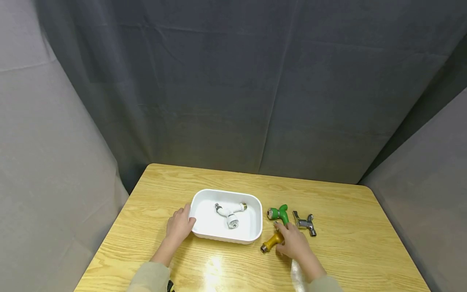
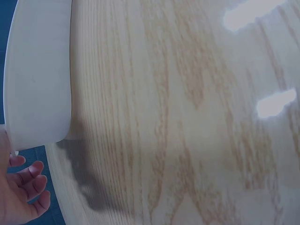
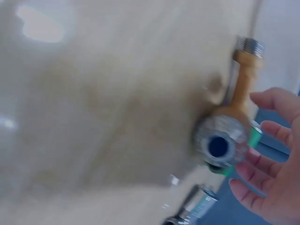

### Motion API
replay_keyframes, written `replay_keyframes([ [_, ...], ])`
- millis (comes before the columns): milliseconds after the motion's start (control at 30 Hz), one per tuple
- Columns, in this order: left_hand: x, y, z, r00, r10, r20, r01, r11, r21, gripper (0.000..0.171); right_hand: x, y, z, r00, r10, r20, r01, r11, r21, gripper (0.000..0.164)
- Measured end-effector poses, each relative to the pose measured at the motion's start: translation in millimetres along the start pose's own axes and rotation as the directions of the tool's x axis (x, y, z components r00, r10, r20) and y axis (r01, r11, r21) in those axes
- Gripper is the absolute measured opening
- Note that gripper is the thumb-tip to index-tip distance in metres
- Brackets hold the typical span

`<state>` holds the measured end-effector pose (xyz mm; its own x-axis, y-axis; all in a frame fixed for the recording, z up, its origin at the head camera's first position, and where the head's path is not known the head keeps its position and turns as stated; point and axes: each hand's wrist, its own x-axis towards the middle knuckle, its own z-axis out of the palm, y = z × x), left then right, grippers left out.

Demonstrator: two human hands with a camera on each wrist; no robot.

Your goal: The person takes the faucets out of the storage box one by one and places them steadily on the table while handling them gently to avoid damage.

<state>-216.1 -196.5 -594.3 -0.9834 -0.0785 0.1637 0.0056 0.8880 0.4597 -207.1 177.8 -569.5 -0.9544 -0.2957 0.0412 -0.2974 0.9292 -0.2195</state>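
A white plastic tray holds a white tap lying on its bottom. My left hand grips the tray's left rim; in the left wrist view its curled fingers show beside the tray's end wall. To the right of the tray, my right hand holds a yellow-orange tap between thumb and fingers. The right wrist view shows this tap with its round knob toward the camera. Just beyond that hand lies a green tap, partly hidden by the fingers.
A chrome tap lies on the wooden table to the right of the green one. Under my right forearm is a clear, shiny strip. A dark curtain hangs behind the table, with pale cloth on both sides.
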Motion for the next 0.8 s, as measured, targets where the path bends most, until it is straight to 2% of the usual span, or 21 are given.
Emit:
replay_keyframes([
  [133, 0.4, 0.1, -0.5, 1.0, -0.002, -0.002, 0.002, 1.0, 0.002, 0.049, 10.1, -4.8, -16.3, 0.999, -0.023, -0.032, 0.023, 1.0, -0.005, 0.07],
  [300, 0.0, 0.4, -0.2, 1.0, -0.006, -0.005, 0.006, 1.0, -0.006, 0.048, 24.7, -17.0, -33.2, 0.993, -0.048, -0.11, 0.054, 0.997, 0.048, 0.071],
  [433, -0.5, 0.0, 1.2, 1.0, -0.009, -0.011, 0.009, 1.0, -0.009, 0.049, 35.9, -29.3, -40.7, 0.988, -0.064, -0.141, 0.08, 0.991, 0.107, 0.077],
  [633, 0.2, -0.9, 2.5, 1.0, -0.009, -0.018, 0.009, 1.0, -0.001, 0.048, 53.4, -48.3, -49.4, 0.98, -0.147, -0.135, 0.163, 0.981, 0.109, 0.089],
  [800, 0.4, -1.1, 2.0, 1.0, -0.005, -0.011, 0.005, 1.0, 0.003, 0.049, 67.9, -59.3, -50.0, 0.975, -0.211, -0.063, 0.217, 0.971, 0.098, 0.097],
])
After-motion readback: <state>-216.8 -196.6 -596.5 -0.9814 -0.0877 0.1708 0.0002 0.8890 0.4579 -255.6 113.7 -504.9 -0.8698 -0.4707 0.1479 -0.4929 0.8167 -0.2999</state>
